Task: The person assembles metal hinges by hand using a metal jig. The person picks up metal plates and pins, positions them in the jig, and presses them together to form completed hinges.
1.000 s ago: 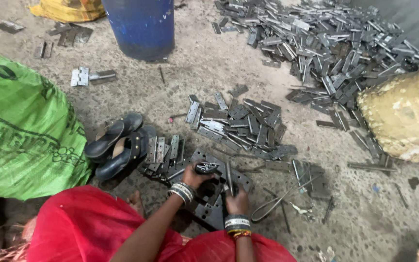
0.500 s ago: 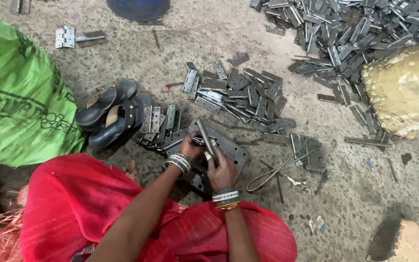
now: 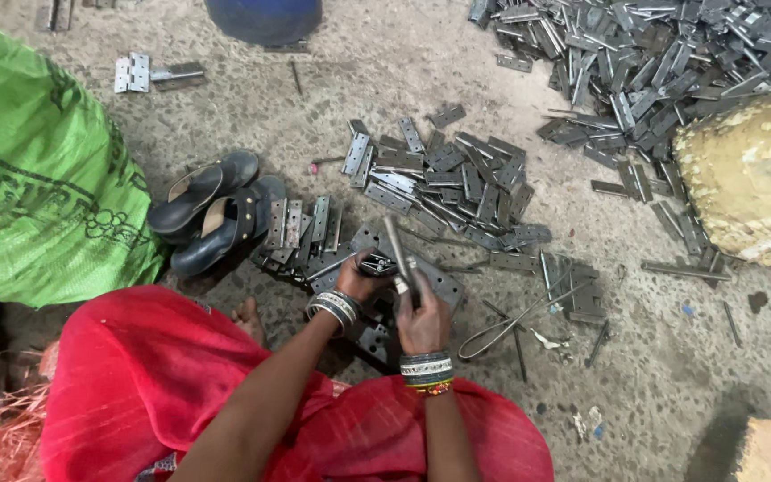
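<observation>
A long metal hinge strip [image 3: 401,259] stands tilted above a dark perforated metal plate [image 3: 443,284] on the concrete floor [image 3: 385,80], clenched in the grip of the person's right hand [image 3: 421,314], which rises from a wrist ringed with bangles [image 3: 426,369]. The left hand [image 3: 359,277], also bangled, closes its grip on a small metal piece [image 3: 377,264] just beside the lower end of the strip, touching the plate's near-left edge. The person sits on the floor in red cloth [image 3: 136,384], directly below the plate in the head view. Just left of the plate lies a short row of flat hinges [image 3: 301,223], and beyond them a pair of dark sandals [image 3: 207,210] rests beside a bulging green woven sack [image 3: 37,178]. Above the plate a loose pile of grey hinges [image 3: 448,183] spreads across the floor, and well beyond it, toward the upper right, a far larger heap of hinges [image 3: 635,54] covers the ground. A yellowish rough block [image 3: 751,174] sits well to the right of the plate, touching the edge of that larger heap. A bent wire loop [image 3: 510,321] lies just right of the plate. A blue drum [image 3: 265,18] stands well above it, with a lone open hinge [image 3: 136,73] to the drum's left.
</observation>
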